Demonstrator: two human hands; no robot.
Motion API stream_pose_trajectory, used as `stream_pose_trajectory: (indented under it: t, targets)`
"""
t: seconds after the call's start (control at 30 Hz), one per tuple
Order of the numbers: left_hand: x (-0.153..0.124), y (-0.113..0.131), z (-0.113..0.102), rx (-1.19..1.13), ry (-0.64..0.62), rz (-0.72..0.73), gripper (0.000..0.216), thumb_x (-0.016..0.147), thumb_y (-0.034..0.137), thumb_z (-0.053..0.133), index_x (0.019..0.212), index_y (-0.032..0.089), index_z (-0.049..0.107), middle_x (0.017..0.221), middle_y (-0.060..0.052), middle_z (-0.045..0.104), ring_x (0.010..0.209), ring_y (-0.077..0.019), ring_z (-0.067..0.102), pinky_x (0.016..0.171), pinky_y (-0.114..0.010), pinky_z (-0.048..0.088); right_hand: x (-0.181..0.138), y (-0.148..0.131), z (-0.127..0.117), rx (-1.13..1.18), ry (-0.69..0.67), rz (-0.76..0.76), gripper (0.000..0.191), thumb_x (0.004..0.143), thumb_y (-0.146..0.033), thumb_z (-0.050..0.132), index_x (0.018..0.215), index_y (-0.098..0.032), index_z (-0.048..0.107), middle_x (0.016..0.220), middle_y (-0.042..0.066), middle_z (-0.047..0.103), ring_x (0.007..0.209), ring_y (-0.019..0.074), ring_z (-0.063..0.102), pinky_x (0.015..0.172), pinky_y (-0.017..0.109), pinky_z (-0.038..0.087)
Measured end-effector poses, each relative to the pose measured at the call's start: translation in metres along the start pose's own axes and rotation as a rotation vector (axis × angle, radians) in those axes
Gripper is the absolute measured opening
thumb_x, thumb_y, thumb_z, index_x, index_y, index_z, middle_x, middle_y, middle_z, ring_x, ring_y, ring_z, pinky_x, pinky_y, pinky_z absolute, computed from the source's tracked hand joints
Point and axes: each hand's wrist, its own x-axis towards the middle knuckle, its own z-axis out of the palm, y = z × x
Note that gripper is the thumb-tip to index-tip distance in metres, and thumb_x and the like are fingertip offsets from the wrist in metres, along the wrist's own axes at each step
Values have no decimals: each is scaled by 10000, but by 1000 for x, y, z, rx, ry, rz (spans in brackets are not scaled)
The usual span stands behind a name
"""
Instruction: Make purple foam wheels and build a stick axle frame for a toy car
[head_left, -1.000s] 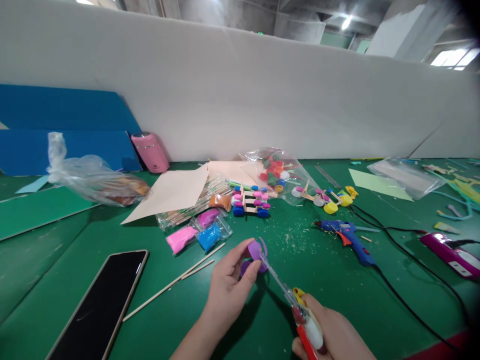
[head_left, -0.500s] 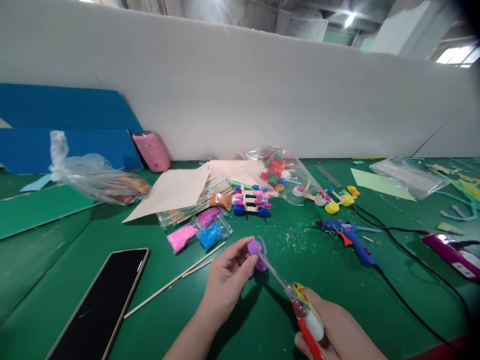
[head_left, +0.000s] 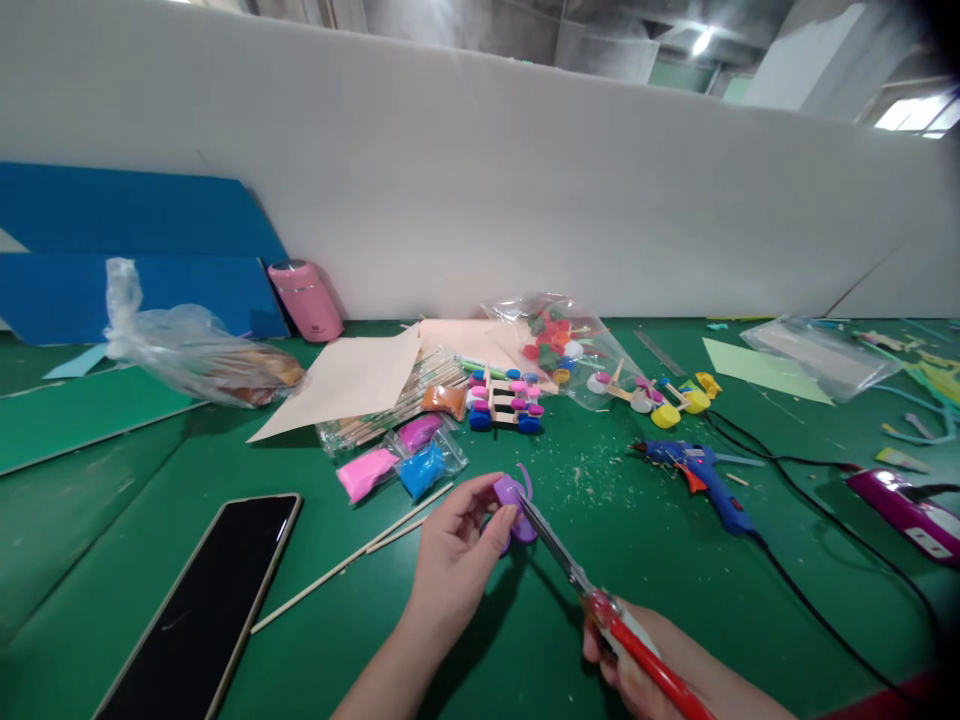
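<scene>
My left hand (head_left: pixel 454 565) pinches a small purple foam piece (head_left: pixel 512 503) between thumb and fingers, just above the green table (head_left: pixel 652 560). A thin purple strip curls off the piece's far side. My right hand (head_left: pixel 645 665) grips red-handled scissors (head_left: pixel 600 600) at the lower right. Their blades reach up and left to the purple piece and meet its edge.
A dark phone (head_left: pixel 202 600) lies at lower left, two thin wooden sticks (head_left: pixel 352 558) beside it. Clay packets (head_left: pixel 401 462), a stick car with coloured caps (head_left: pixel 504 400), a bag of caps (head_left: pixel 559 345), a blue glue gun (head_left: pixel 697 475) with its cable and a pink bottle (head_left: pixel 307 300) lie beyond.
The scissors' handles dropped lower and turned, so the yellow part no longer shows and the red handle points down right. My left hand and the purple piece shifted slightly.
</scene>
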Motion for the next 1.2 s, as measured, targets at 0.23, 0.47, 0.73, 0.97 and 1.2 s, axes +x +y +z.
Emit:
stream_pose_trajectory:
  t: [0.23,0.47,0.73,0.97,1.2]
  targets:
    - [1,1,1,25,0,-16,235,674,240,648,885,139,618,695,-22,635,595,-112,554,505,-193,456,-31,-12,10,-328,177,-197,312,736,-541,477,742,-229,465,521,-50,421,422,89,375,401,186,266]
    - [-1,-2,2,13,-7,-27,231,683,242,646,887,140,611,722,-28,639,610,-112,561,519,-190,447,-33,-21,10,-797,388,-274,216,639,-330,592,742,-218,439,611,-21,517,497,125,451,462,212,298]
    - [-2,-5,1,55,-22,9,237,695,238,632,913,151,593,772,-37,640,663,-131,581,544,-209,458,-30,-22,10,-890,396,-216,197,647,-313,571,747,-193,451,599,9,552,485,142,458,448,217,309]
    - [-3,-9,3,28,15,47,253,687,244,638,920,153,596,820,-59,649,707,-160,593,524,-221,462,-30,-23,6,-855,378,-202,183,656,-332,565,733,-204,460,594,8,576,486,146,488,448,220,301]
    - [-2,-12,0,47,-13,79,285,679,211,644,951,154,585,872,-70,644,812,-187,604,667,-275,495,-35,-20,6,-823,439,-325,124,685,-312,552,718,-220,475,573,-5,552,477,143,477,440,224,294]
